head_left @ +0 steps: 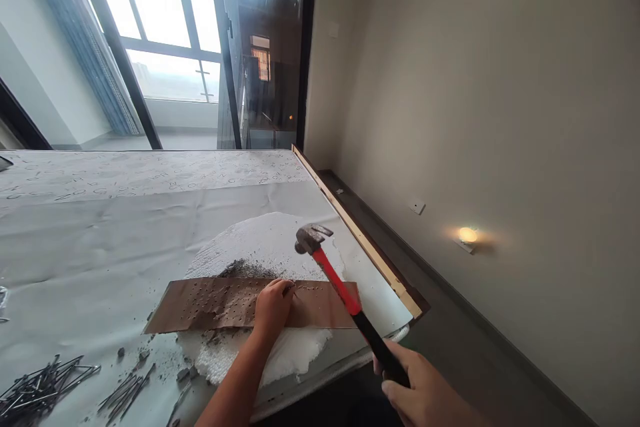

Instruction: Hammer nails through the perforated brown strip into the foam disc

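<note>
1. L hand (pixel 273 307): fingertips pressed together, pinching what looks like a nail (pixel 289 289) on the cardboard strip (pixel 210 303), 6 o'clock in view.
2. R hand (pixel 425 390), 5 o'clock, fist wrapped round the hammer (pixel 353 307) grip. Head hovers at 1 o'clock of L hand, over the foam block (pixel 265 240).
3. My read: hold nail vertical, light taps first, face square, fingers low.
4. Spare nails (pixel 40 387) at 8 o'clock.

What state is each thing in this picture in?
Hammer: raised over foam, gripped by right hand.
Left hand: fingers curled, resting on brown board.
Brown board: perforated, flat on foam.
Foam: crumbled, dirtied.
Nails: piled loose on table.
Wall lamp: lit.
</note>
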`<control>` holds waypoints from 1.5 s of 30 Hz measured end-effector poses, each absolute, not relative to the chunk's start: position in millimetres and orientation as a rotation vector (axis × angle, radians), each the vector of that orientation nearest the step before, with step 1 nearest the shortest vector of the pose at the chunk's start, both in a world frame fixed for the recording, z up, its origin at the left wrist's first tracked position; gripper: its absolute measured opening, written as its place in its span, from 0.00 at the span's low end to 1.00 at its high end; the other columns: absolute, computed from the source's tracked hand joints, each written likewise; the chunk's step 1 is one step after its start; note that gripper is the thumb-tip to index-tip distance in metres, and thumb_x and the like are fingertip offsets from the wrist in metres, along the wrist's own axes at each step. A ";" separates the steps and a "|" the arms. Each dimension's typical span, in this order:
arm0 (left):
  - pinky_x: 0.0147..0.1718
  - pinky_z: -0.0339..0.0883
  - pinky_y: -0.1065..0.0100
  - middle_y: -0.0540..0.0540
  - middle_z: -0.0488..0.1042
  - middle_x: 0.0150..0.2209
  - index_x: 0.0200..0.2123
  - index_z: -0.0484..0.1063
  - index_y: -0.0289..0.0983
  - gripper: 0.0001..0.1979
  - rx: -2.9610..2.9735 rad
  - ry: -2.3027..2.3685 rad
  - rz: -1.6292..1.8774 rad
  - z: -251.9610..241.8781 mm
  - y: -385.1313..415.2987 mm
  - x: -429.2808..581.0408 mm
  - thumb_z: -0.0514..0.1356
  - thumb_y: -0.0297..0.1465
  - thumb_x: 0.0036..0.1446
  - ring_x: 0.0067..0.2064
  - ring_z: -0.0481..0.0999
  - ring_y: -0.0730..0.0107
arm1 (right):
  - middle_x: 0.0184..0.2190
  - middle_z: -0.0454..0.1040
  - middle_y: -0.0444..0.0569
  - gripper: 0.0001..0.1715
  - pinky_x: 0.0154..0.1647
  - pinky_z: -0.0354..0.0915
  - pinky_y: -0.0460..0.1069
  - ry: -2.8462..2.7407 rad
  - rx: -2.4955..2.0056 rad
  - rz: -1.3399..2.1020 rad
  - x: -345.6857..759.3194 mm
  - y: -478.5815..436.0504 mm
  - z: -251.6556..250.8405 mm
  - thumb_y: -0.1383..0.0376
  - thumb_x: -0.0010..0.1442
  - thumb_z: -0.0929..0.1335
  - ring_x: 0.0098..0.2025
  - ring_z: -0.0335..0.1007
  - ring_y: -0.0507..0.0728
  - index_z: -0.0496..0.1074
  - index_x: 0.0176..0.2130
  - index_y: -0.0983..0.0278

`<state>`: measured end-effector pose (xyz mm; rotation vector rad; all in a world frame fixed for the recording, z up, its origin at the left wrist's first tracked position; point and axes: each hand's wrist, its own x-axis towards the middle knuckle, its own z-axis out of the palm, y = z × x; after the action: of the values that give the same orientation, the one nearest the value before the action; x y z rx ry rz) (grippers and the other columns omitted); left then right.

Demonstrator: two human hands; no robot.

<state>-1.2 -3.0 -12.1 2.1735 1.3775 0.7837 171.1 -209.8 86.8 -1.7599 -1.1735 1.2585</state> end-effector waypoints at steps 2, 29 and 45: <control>0.37 0.64 0.67 0.46 0.77 0.35 0.29 0.76 0.40 0.11 2.167 1.391 0.775 -11.8 -3.3 -1.6 0.52 0.31 0.53 0.37 0.74 0.65 | 0.19 0.54 0.38 0.06 0.25 0.50 0.44 -1.188 -1.722 1.351 170.4 -207.6 82.3 0.72 0.42 0.60 0.23 0.52 0.49 0.60 0.25 0.62; 0.32 0.64 0.69 0.50 0.71 0.28 0.32 0.67 0.37 0.08 1.741 1.264 1.145 -13.1 0.7 -15.5 0.51 0.27 0.46 0.31 0.71 0.70 | 0.21 0.63 0.41 0.06 0.30 0.56 0.45 -1.265 -1.604 1.386 169.6 -206.2 59.9 0.72 0.41 0.61 0.27 0.59 0.52 0.64 0.24 0.63; 0.32 0.65 0.71 0.46 0.73 0.29 0.28 0.71 0.38 0.09 2.135 1.465 1.125 -12.7 -114.3 -161.7 0.53 0.34 0.55 0.31 0.72 0.69 | 0.12 0.49 0.31 0.18 0.12 0.42 0.41 -0.630 -1.144 1.608 114.0 -245.1 -24.7 0.53 0.45 0.67 0.12 0.39 0.43 0.61 0.31 0.62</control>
<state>-161.7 -114.3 -12.7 2.1345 1.4653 1.1252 114.0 -245.1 -24.7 -1.1435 -0.6297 1.6082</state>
